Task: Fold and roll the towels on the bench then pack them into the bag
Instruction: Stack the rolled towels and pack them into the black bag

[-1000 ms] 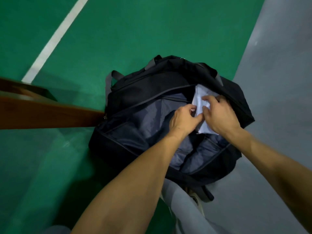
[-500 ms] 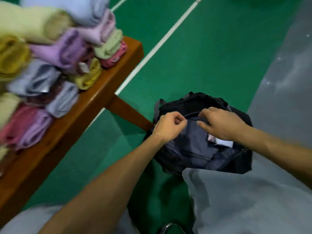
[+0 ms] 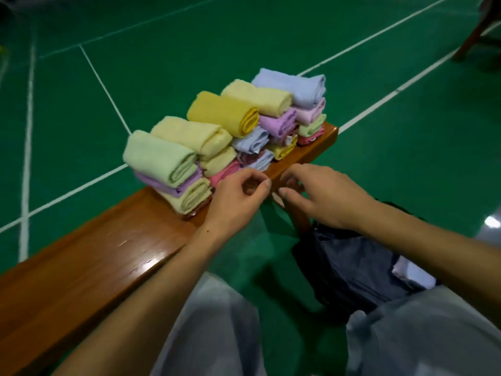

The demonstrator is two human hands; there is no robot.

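Note:
A heap of folded towels [image 3: 225, 131] in pale green, yellow, lilac, pink and light blue is stacked on the far end of the wooden bench [image 3: 89, 256]. My left hand [image 3: 238, 196] and my right hand [image 3: 320, 196] hover side by side at the bench's near edge, just in front of the heap, fingers loosely curled and holding nothing. The black bag [image 3: 349, 270] stands open on the floor at the lower right, under my right forearm. A white towel [image 3: 412, 272] shows inside it.
The green court floor [image 3: 189, 44] with white lines surrounds the bench. My knees in grey trousers [image 3: 217, 329] fill the bottom of the view. A brown wooden leg [image 3: 477, 33] stands at the top right.
Both hands have left the bag and risen to the bench edge in front of the towel heap. The view has swung from the bag to the bench.

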